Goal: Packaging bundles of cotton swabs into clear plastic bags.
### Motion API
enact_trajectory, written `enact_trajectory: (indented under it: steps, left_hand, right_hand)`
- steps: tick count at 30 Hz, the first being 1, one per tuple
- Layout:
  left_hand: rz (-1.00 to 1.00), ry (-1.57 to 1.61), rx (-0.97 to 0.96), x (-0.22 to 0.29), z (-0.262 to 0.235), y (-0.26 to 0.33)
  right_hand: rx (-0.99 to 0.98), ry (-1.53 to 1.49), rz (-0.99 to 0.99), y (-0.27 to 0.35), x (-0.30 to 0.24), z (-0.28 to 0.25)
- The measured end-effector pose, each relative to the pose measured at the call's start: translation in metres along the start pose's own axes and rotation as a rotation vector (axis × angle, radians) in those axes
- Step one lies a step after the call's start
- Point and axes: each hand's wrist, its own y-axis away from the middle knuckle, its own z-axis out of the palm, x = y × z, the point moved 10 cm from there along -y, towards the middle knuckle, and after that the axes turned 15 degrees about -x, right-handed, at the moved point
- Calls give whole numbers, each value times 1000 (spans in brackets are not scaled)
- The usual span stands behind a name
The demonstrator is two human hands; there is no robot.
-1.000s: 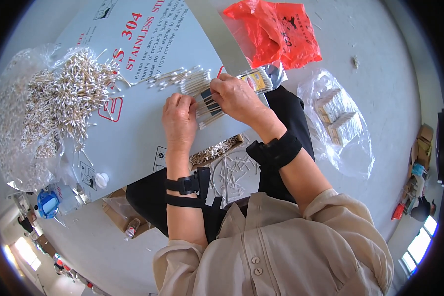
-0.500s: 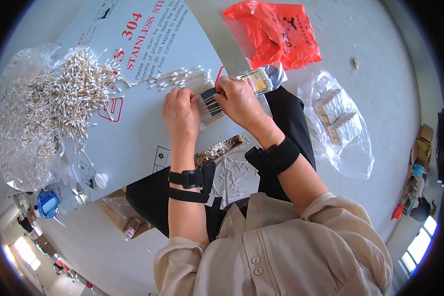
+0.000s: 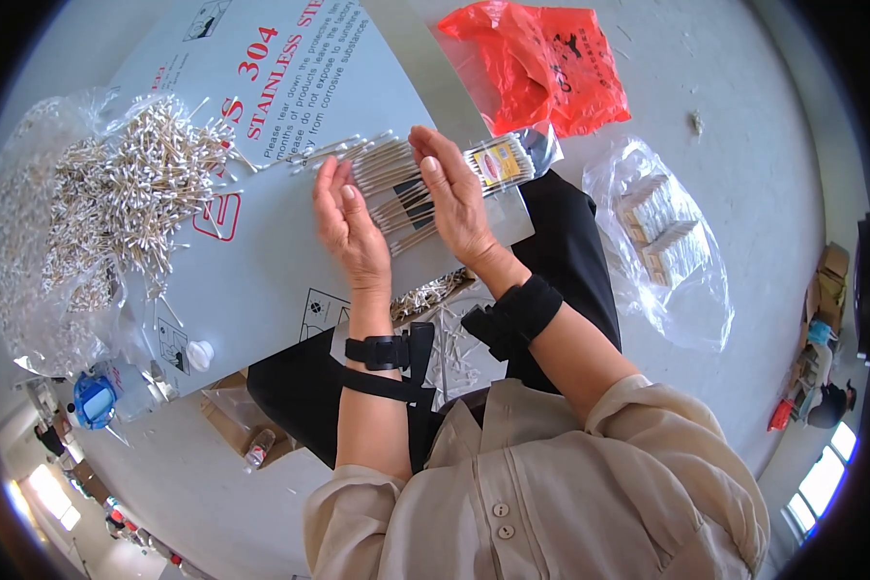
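Observation:
A row of cotton swabs (image 3: pixel 385 170) with wooden sticks lies side by side on the table, over a dark rectangular patch (image 3: pixel 415 205). My left hand (image 3: pixel 351 224) is at the swabs' left ends, fingers extended and palm turned inward. Opposite it, my right hand (image 3: pixel 453 193) stands at their right ends with its fingers stretched out. The swabs lie between the two palms, and neither hand grips them. Right beside my right hand is a clear pack of swabs (image 3: pixel 501 162) with a yellow label.
A big heap of loose swabs (image 3: pixel 135 184) spills from a clear plastic bag at the left of the table (image 3: pixel 251 290). A red plastic bag (image 3: pixel 590 82) is at the top. On the floor at right, a clear bag (image 3: pixel 655 242) holds packed swabs. A blue-capped bottle (image 3: pixel 95 398) is lower left.
Both hands have let go of the swabs and opened. The fingers have straightened, with palms now at the two ends of the row, leaving more of the swabs showing.

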Motion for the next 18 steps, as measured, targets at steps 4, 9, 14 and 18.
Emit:
enact_trajectory:
  steps: [4, 9, 14, 18]
  left_hand:
    - [5, 84, 62, -3, 4, 7]
    - [-15, 106, 122, -6, -5, 19]
    - [-6, 86, 223, 1, -3, 44]
    - [14, 177, 183, 2, 5, 30]
  right_hand:
    - [35, -16, -24, 3, -1, 8]
    - [13, -150, 32, 3, 10, 2]
    - [18, -241, 20, 17, 7, -1]
    - [35, -317, 11, 20, 7, 3]
